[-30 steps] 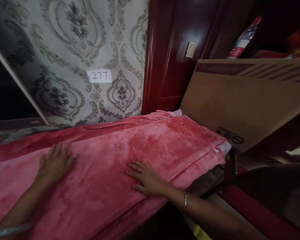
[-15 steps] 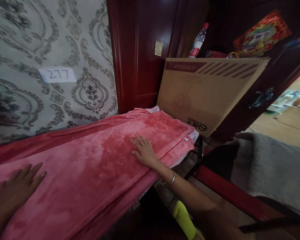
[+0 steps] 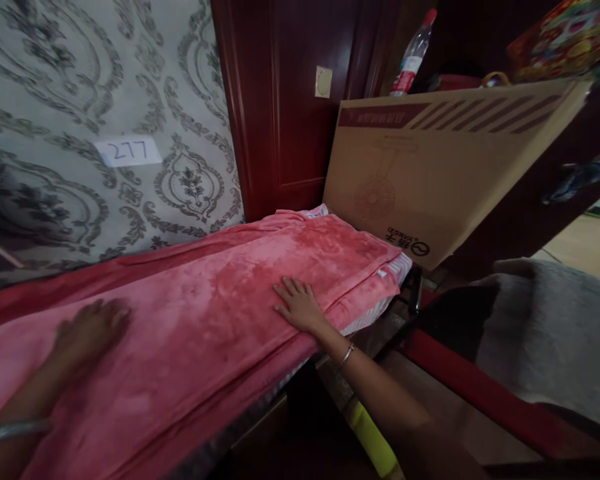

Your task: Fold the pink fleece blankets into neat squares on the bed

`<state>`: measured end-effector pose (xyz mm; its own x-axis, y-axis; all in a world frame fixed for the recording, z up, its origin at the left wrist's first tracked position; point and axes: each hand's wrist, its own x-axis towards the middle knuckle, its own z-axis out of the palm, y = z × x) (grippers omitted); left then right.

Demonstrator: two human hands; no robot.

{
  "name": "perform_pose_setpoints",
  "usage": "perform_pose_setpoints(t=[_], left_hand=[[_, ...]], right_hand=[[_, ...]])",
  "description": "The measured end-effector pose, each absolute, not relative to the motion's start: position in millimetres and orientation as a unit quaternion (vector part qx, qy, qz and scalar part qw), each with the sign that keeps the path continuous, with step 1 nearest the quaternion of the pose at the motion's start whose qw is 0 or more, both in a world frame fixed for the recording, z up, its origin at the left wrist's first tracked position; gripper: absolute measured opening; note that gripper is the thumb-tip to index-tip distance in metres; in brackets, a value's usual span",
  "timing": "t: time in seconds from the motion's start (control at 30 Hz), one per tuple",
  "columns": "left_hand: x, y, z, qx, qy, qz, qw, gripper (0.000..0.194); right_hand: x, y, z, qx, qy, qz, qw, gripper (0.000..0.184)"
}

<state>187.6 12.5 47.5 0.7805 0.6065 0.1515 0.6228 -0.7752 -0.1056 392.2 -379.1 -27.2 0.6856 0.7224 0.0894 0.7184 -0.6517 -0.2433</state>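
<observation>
A pink plush blanket (image 3: 190, 320), folded into a long strip, lies across a narrow surface, with a striped cloth (image 3: 375, 317) showing beneath its edge. My right hand (image 3: 300, 305) rests palm down on the blanket near its front edge, fingers spread and holding nothing. Farther left, my left hand (image 3: 91, 328) is over the blanket, a little blurred by motion. Its fingers look extended and nothing shows in its grasp. A bangle circles each wrist.
A large cardboard box (image 3: 420, 173) leans beyond the blanket's far end, with a plastic bottle (image 3: 413, 57) behind its top edge. Patterned wallpaper (image 3: 190, 180) borders the back. At right stands a red-framed seat (image 3: 480, 393) with a grey cloth (image 3: 555, 340). A yellow-green object (image 3: 373, 440) is below.
My left hand has moved right and farther forward over the blanket. My right hand stays flat in nearly the same place. The view has shifted slightly.
</observation>
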Motion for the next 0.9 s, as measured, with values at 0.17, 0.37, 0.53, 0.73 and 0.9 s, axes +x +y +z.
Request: perform_pose_setpoints(t=[0.17,0.37,0.53,0.73,0.9], left_hand=[[238.5,-75.0,44.5,-0.986,-0.165,-0.013,0.032,0.061],[254.5,-131.5,-11.0,-0.998,-0.058,-0.033,-0.017,0.059],[248.9,-126.4,-30.0,-0.996,-0.048,-0.072,-0.011,0.060],[247.4,-123.7,-33.7,-0.994,-0.032,-0.100,-0.019,0.058],[247.5,-121.6,-37.6,-0.994,-0.029,-0.107,-0.023,0.058]], right_hand=[[388.4,-379.6,-28.8,-0.908,-0.395,0.002,0.142,0.062],[404.4,-381.5,-26.5,-0.896,-0.419,0.037,0.141,0.061],[449.8,-394.3,-7.4,-0.905,-0.374,-0.042,0.200,0.059],[473.0,-413.7,-26.2,-0.961,-0.260,-0.045,0.086,0.060],[470.4,-416.1,-39.4,-0.964,-0.259,-0.042,0.049,0.061]])
